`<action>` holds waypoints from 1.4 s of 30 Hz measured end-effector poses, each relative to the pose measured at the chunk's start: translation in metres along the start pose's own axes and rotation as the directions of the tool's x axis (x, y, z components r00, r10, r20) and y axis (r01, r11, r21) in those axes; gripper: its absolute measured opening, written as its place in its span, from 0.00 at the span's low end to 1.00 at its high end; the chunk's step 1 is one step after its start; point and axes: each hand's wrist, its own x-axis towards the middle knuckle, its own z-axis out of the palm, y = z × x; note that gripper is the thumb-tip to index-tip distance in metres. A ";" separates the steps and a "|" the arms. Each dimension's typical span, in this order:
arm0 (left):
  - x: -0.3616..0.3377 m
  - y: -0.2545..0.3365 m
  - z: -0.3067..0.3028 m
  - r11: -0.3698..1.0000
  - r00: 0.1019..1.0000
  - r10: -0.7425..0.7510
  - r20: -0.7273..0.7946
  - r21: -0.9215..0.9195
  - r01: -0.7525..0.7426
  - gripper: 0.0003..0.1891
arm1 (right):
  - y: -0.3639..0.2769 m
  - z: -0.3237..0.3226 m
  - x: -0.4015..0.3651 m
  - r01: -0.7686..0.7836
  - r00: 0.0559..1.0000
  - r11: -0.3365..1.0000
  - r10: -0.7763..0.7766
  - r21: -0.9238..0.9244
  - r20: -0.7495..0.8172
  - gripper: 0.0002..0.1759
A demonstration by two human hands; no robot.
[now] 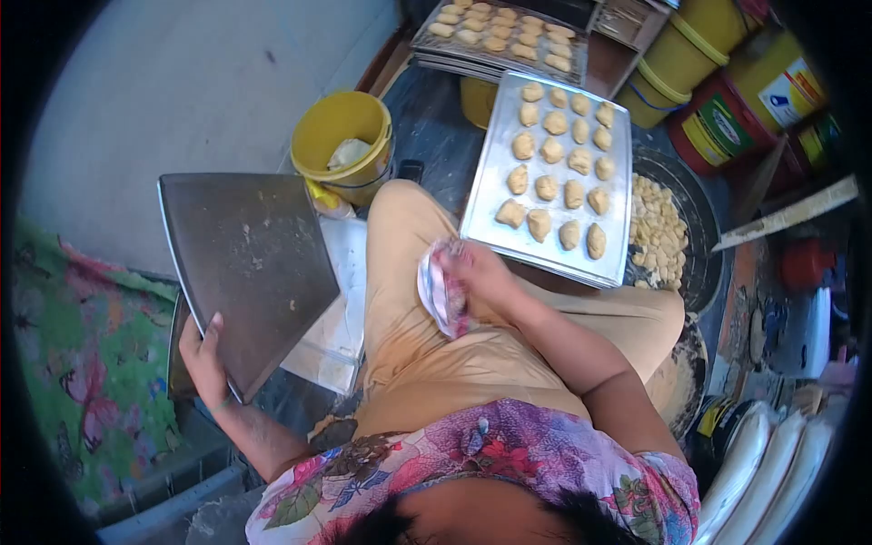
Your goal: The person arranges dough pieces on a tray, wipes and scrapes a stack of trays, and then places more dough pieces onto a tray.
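Observation:
My left hand (205, 365) grips the lower left edge of a dark baking tray (254, 259), its thumb on the upper face. The tray is held tilted beside my left knee, with pale smudges and crumbs on its surface. In my right hand (488, 280) is a crumpled white, pink and blue cloth (440, 295), above my lap; those fingers are slightly blurred. Just past that hand, a silver baking tray (484, 195) bears rows of pale dough pieces (546, 187).
Behind is another tray of dough pieces (498, 32). A yellow bucket (341, 132) stands left of centre. At right, a round black pan (707, 245) contains many small dough lumps (658, 232). Stacked buckets (683, 59) are at upper right. A green patterned cloth (91, 363) hangs at left.

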 end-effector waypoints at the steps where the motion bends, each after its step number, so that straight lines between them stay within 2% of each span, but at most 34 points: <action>1: -0.006 0.012 0.006 0.997 0.998 0.069 0.007 0.043 -0.069 0.16 | -0.008 -0.004 0.009 -0.092 0.988 0.914 0.132 0.395 -0.074 0.11; 2: -0.010 0.020 0.012 0.987 0.991 0.135 0.013 0.086 -0.135 0.16 | -0.022 -0.013 0.019 -0.056 0.992 0.789 -0.026 0.612 0.125 0.13; 4: -0.008 0.026 0.023 0.873 0.910 0.370 0.185 0.266 -0.409 0.18 | -0.043 -0.025 0.047 0.023 0.982 0.586 -0.164 0.810 0.092 0.17; 5: -0.007 0.027 0.030 0.777 0.844 0.460 0.277 0.334 -0.533 0.19 | -0.045 -0.022 0.062 0.129 0.991 0.567 -0.092 0.813 -0.093 0.19; 7: -0.008 0.049 0.057 0.602 0.677 0.575 0.460 0.322 -0.730 0.33 | -0.081 -0.004 0.064 0.115 0.993 0.503 -0.061 0.857 -0.098 0.23; 8: -0.007 0.059 0.068 0.510 0.563 0.612 0.556 0.267 -0.818 0.35 | -0.095 0.001 0.064 0.106 0.994 0.469 -0.045 0.877 -0.096 0.25; 9: -0.006 0.067 0.080 0.419 0.435 0.650 0.624 0.184 -0.889 0.34 | -0.095 -0.003 0.065 0.018 1.000 0.505 -0.029 0.863 -0.004 0.26; 11: -0.011 0.071 0.090 0.309 0.328 0.590 0.738 0.169 -0.936 0.32 | -0.092 -0.019 0.061 -0.155 0.984 0.570 0.016 0.807 0.178 0.29; 12: -0.010 0.070 0.088 0.237 0.294 0.583 0.758 0.188 -0.953 0.33 | -0.103 -0.017 0.045 -0.185 0.982 0.655 0.156 0.732 0.109 0.29; 14: -0.006 0.067 0.088 0.092 0.235 0.569 0.788 0.223 -0.970 0.34 | -0.074 -0.032 0.045 -0.165 0.984 0.728 0.168 0.665 0.060 0.26; 15: -0.005 0.058 0.086 0.070 0.330 0.656 0.679 0.380 -0.922 0.34 | -0.058 -0.036 0.045 -0.156 0.984 0.758 0.175 0.633 0.032 0.25; 17: -0.001 0.026 0.087 0.078 0.440 0.804 0.400 0.662 -0.746 0.36 | -0.041 -0.033 0.041 -0.201 0.972 0.687 0.230 0.698 0.054 0.24; 18: 0.005 0.010 0.097 0.403 0.560 0.826 0.068 0.624 -0.670 0.35 | -0.037 -0.031 0.039 -0.223 0.964 0.645 0.256 0.731 0.068 0.24; 19: 0.013 -0.008 0.110 0.678 0.650 0.716 -0.254 0.474 -0.562 0.36 | -0.036 -0.031 0.038 -0.243 0.958 0.642 0.279 0.727 0.074 0.24; 20: 0.017 -0.019 0.114 0.825 0.735 0.564 -0.376 0.215 -0.523 0.35 | -0.037 -0.032 0.037 -0.263 0.951 0.637 0.296 0.724 0.084 0.23; 21: 0.021 -0.031 0.118 0.875 0.786 0.387 -0.481 -0.077 -0.478 0.35 | -0.039 -0.029 0.037 -0.278 0.947 0.632 0.308 0.724 0.094 0.23; 22: 0.020 -0.038 0.121 0.807 0.872 0.295 -0.391 -0.387 -0.446 0.34 | -0.078 -0.005 0.013 -0.244 0.957 0.657 0.282 0.714 0.068 0.22; 23: 0.016 -0.046 0.127 0.668 0.938 0.224 -0.263 -0.660 -0.344 0.34 | -0.077 -0.013 0.019 -0.266 0.959 0.593 0.241 0.760 0.147 0.19; 24: 0.012 -0.052 0.133 0.465 0.976 0.187 -0.112 -0.865 -0.189 0.34 | -0.072 -0.011 0.023 -0.120 0.986 0.697 0.165 0.707 0.004 0.18; 25: 0.010 -0.055 0.138 0.219 0.980 0.194 0.045 -0.976 0.001 0.34 | -0.071 -0.011 0.026 -0.016 0.992 0.766 0.095 0.643 -0.088 0.17; 26: 0.008 -0.058 0.140 -0.038 0.952 0.238 0.192 -0.978 0.206 0.35 | -0.069 -0.010 0.030 0.083 0.984 0.823 0.023 0.562 -0.179 0.16; 27: 0.010 -0.058 0.142 0.050 0.977 0.115 0.180 -0.983 0.175 0.35 | -0.075 -0.004 0.031 0.131 0.975 0.857 -0.020 0.499 -0.220 0.16; 29: 0.027 -0.052 0.141 0.240 0.986 -0.126 0.106 -0.961 0.134 0.35 | -0.076 -0.004 0.041 0.116 0.962 0.939 -0.025 0.324 -0.273 0.15; 30: 0.027 -0.038 0.139 0.219 0.988 -0.146 0.058 -0.972 0.089 0.34 | -0.072 -0.019 0.054 0.056 0.955 0.976 0.009 0.212 -0.296 0.15; 32: 0.029 -0.031 0.136 0.245 0.995 -0.100 -0.028 -0.970 -0.002 0.35 | -0.059 -0.060 0.063 0.041 0.944 0.998 -0.027 0.037 -0.327 0.16; 33: 0.029 -0.030 0.135 0.250 0.994 -0.081 -0.068 -0.967 -0.046 0.35 | -0.057 -0.078 0.064 0.087 0.940 0.996 -0.092 -0.030 -0.329 0.17; 34: 0.028 -0.029 0.133 0.235 0.995 -0.075 -0.071 -0.971 -0.051 0.36 | -0.075 -0.061 0.061 0.197 0.894 0.978 -0.206 -0.064 -0.397 0.16; 36: 0.028 -0.028 0.133 0.185 0.997 -0.042 -0.064 -0.981 -0.056 0.36 | -0.102 -0.018 0.042 0.397 0.743 0.906 -0.412 -0.149 -0.528 0.16; 37: 0.026 -0.027 0.133 0.165 0.998 -0.025 -0.050 -0.985 -0.045 0.36 | -0.099 0.007 0.038 0.334 0.819 0.940 -0.326 -0.070 -0.472 0.15; 38: 0.024 -0.022 0.135 0.134 0.998 -0.043 -0.036 -0.990 -0.030 0.37 | -0.090 0.033 0.039 0.294 0.886 0.941 -0.334 -0.168 -0.321 0.16; 39: 0.021 -0.017 0.139 0.104 0.998 -0.058 -0.022 -0.994 -0.016 0.37 | -0.079 0.064 0.046 0.421 0.886 0.787 -0.464 -0.450 0.018 0.25; 40: 0.020 -0.013 0.141 0.072 0.997 -0.070 -0.010 -0.997 -0.005 0.37 | -0.067 0.091 0.055 0.655 0.745 0.467 -0.528 -0.594 0.407 0.36; 41: 0.020 -0.023 0.138 -0.034 0.987 0.109 0.117 -0.992 0.121 0.38 | -0.052 0.115 0.060 0.795 0.595 0.243 -0.495 -0.556 0.634 0.47; 42: 0.019 -0.032 0.135 -0.088 0.929 0.282 0.239 -0.958 0.273 0.39 | -0.046 0.129 0.065 0.822 0.514 0.050 -0.491 -0.567 0.703 0.47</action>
